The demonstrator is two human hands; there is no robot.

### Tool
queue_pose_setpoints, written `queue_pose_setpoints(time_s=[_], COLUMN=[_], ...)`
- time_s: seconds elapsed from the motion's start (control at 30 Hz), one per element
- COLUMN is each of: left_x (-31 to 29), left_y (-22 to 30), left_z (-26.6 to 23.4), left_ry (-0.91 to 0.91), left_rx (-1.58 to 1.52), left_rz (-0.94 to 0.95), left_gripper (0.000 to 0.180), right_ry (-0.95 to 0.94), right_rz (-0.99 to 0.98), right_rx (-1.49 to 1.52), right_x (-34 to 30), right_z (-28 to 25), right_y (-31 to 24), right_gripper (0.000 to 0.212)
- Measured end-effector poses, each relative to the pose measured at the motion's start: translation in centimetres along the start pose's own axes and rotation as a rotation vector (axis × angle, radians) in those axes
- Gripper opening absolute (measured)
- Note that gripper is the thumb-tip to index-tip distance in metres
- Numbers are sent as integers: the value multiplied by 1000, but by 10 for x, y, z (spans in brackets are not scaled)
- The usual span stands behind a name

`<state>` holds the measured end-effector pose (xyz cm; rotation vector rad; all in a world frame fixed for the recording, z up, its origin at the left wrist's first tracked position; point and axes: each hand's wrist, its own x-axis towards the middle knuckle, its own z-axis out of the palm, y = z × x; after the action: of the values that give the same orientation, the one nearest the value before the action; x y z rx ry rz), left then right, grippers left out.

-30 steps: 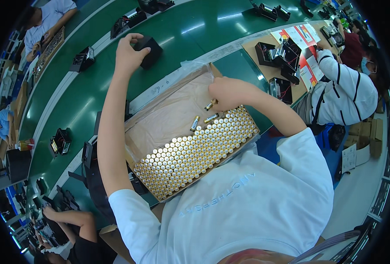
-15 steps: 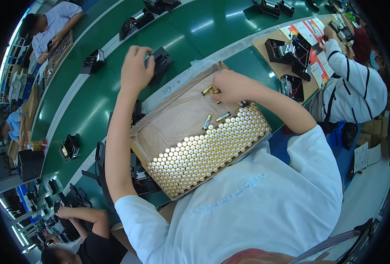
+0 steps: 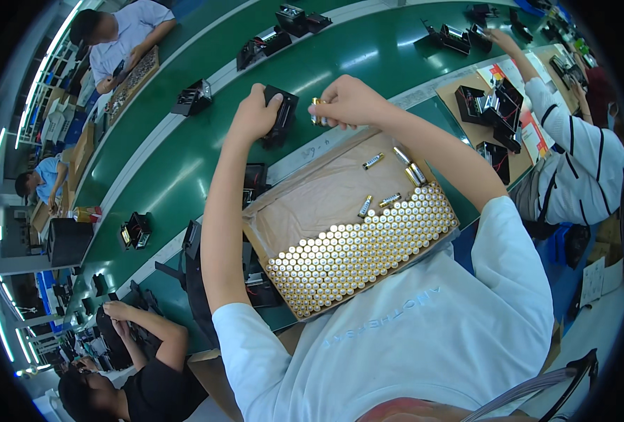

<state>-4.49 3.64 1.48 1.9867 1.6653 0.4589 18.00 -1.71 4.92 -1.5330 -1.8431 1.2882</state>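
My left hand grips a small black device held above the green bench. Beside it, my right hand holds a few gold-tipped batteries close to the device's right side. Below both hands lies an open cardboard box. Upright batteries pack its near half in rows. Several loose batteries lie flat on its bare brown floor.
The green conveyor bench carries more black devices. A person in a striped sleeve works at the right with black parts on cardboard. Other people sit at the far left and lower left. Black parts lie beside the box.
My right hand rose out of the box with batteries and came up beside the black device. My left hand stayed on the device.
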Motion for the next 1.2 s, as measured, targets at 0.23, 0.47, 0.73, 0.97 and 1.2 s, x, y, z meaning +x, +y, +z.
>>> queue_pose_setpoints(time_s=[0.23, 0.47, 0.73, 0.97, 1.2], left_x=[-10, 0, 9, 15, 12], left_y=[16, 15, 19, 14, 20], left_z=[16, 18, 40, 33, 28], left_ry=[146, 149, 291, 233, 176], left_rx=[-802, -1297, -1227, -1442, -1160], left_rz=[-222, -245, -252, -251, -244], left_gripper=[39, 41, 46, 62, 63], right_ry=[130, 113, 600, 485, -190], right_rz=[-108, -328, -883, -923, -614], right_rx=[-49, -363, -632, -545, -1073], right_x=[56, 61, 59, 25, -52], right_z=[14, 19, 32, 11, 4], right_y=[-25, -21, 29, 28, 69], right_gripper=[30, 26, 24, 17, 13])
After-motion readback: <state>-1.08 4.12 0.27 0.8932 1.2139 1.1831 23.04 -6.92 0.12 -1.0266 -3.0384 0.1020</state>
